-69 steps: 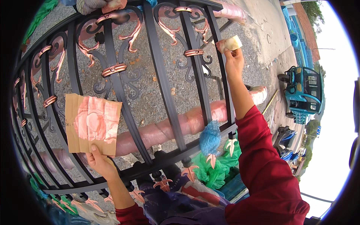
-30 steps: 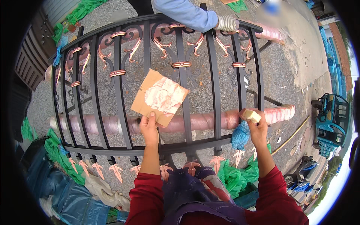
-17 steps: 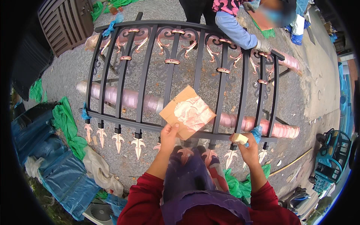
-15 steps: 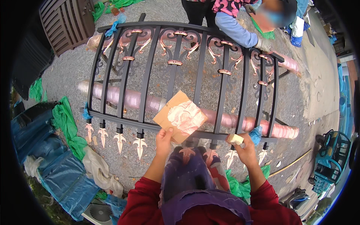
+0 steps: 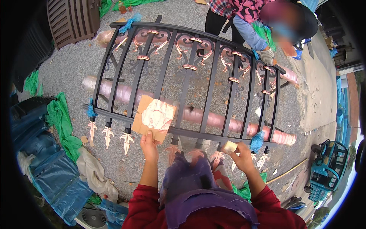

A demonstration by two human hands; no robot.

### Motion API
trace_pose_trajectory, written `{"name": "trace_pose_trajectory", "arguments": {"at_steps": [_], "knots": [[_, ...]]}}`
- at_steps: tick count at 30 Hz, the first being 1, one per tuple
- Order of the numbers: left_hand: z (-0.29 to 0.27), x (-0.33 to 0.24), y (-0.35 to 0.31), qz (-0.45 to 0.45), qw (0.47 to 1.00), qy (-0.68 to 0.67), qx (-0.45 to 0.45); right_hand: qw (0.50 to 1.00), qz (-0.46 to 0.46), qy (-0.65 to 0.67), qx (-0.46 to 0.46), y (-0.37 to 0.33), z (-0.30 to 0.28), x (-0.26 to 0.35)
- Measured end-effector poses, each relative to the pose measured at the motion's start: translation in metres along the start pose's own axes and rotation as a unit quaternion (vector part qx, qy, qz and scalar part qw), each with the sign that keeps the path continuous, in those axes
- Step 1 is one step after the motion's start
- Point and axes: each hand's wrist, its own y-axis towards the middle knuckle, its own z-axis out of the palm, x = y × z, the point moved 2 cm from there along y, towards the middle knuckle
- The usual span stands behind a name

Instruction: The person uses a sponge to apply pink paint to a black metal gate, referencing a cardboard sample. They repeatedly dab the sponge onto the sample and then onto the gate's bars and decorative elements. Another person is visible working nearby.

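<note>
My left hand (image 5: 149, 148) grips the lower edge of a square piece of cardboard (image 5: 143, 127), thumb on top. A crumpled patch smeared with copper-pink paint (image 5: 156, 114) covers much of it. Between the fingers of my right hand (image 5: 243, 157) is a small pale yellow sponge (image 5: 230, 147), close to the near rail. A black metal fence panel (image 5: 202, 133) lies before me, with copper-coloured scrolls and bands. Copper-pink spear points (image 5: 127, 141) stick out from its near side, several of them over my purple apron (image 5: 187, 179). The cardboard hides part of the near rail.
Plastic-wrapped tubes (image 5: 232, 124) support the panel. Blue plastic ties (image 5: 257, 141) hang on its corners. Across it a co-worker's gloved hand (image 5: 268, 57) touches the far right corner. Blue-covered stacks (image 5: 57, 179) stand left, a teal cart (image 5: 328, 166) right.
The cardboard in my left hand has moved left along the near rail. My right hand with the sponge has shifted a little left and down. The whole view has turned slightly.
</note>
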Motion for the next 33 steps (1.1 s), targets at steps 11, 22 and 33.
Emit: {"name": "trace_pose_trajectory", "arguments": {"at_steps": [11,22,33], "knots": [[0.000,-0.036,0.004,0.016,0.998,-0.060,-0.010,1.000,0.010,-0.004,0.027,-0.035,0.006,0.036],[0.004,-0.081,-0.057,0.064,0.995,-0.041,-0.062,0.998,-0.055,0.036,0.009,-0.062,-0.010,0.034],[-0.007,-0.031,-0.136,0.089,0.993,-0.006,-0.081,0.986,0.010,0.148,-0.076,-0.106,-0.016,-0.074]]}}
